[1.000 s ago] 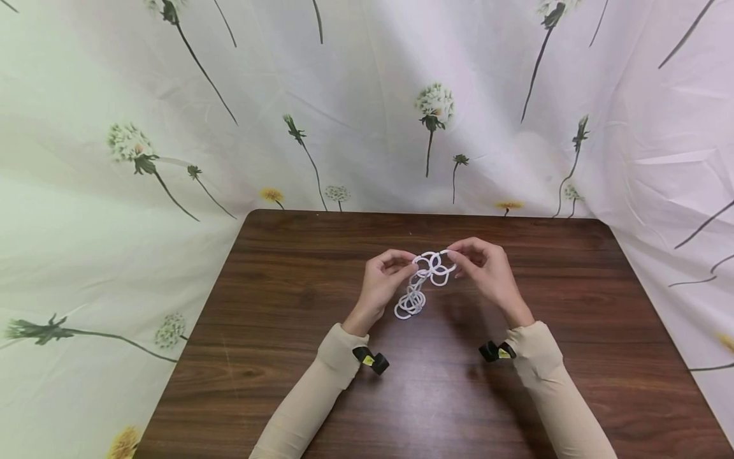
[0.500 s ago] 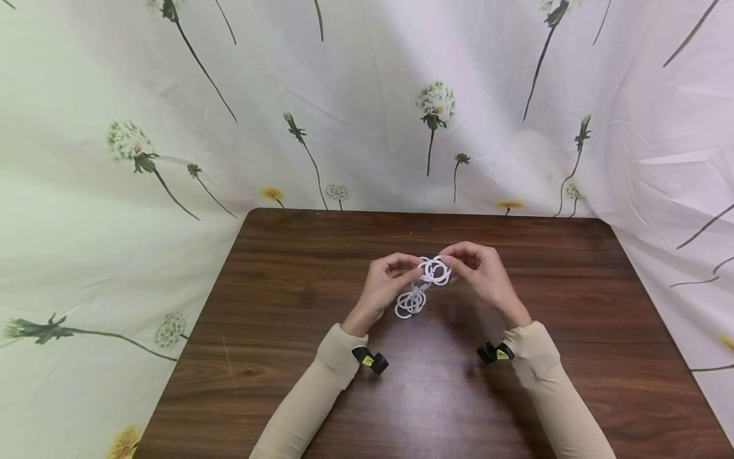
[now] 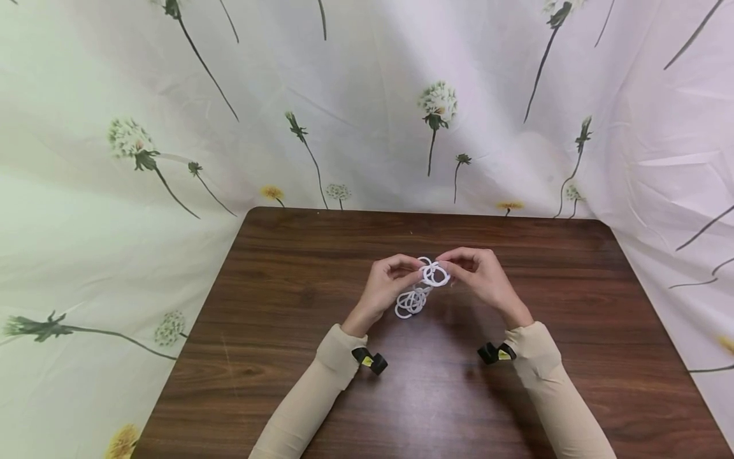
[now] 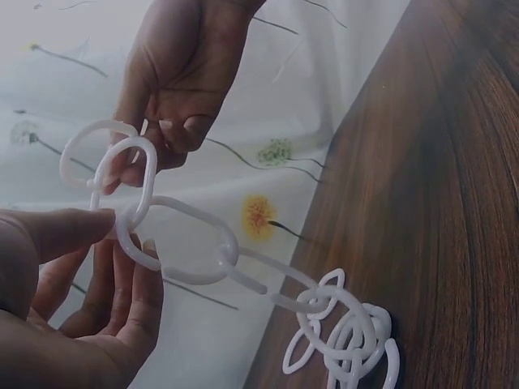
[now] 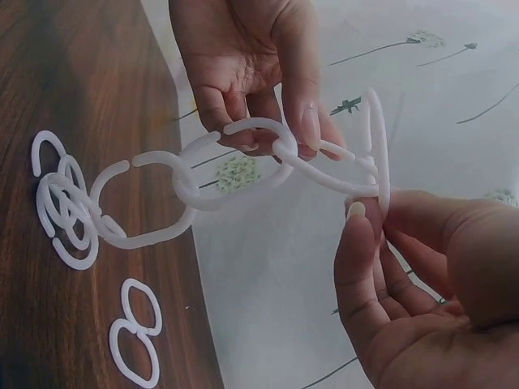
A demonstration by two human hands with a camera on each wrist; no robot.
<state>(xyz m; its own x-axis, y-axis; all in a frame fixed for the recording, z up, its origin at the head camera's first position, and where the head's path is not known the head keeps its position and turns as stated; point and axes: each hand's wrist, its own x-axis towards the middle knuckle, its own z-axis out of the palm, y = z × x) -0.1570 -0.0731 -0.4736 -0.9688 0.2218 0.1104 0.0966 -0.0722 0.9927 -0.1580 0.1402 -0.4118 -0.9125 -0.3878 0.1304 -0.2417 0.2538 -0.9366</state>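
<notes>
A chain of white plastic oval links (image 3: 436, 275) hangs between my two hands above the table's middle. Each link that shows clearly has a small gap in its side. My left hand (image 3: 387, 285) pinches one link between thumb and fingers, seen closer in the left wrist view. At the chain's upper end my right hand (image 3: 484, 280) pinches a link, its fingertips around the link's edge in the right wrist view. From the left hand the chain runs down to a heap of links (image 5: 69, 211) on the table. Two joined links (image 5: 134, 332) lie beside that heap.
The dark wooden table (image 3: 275, 280) spreads under both hands. Behind it and at its sides hangs a pale cloth (image 3: 367, 127) with printed flowers. Black wrist cameras (image 3: 369, 361) sit at the cuffs of the beige sleeves (image 3: 309, 401).
My right hand has moved left and slightly down, closer to the left hand. The links between the hands have drawn together and overlap more. My left hand has hardly moved.
</notes>
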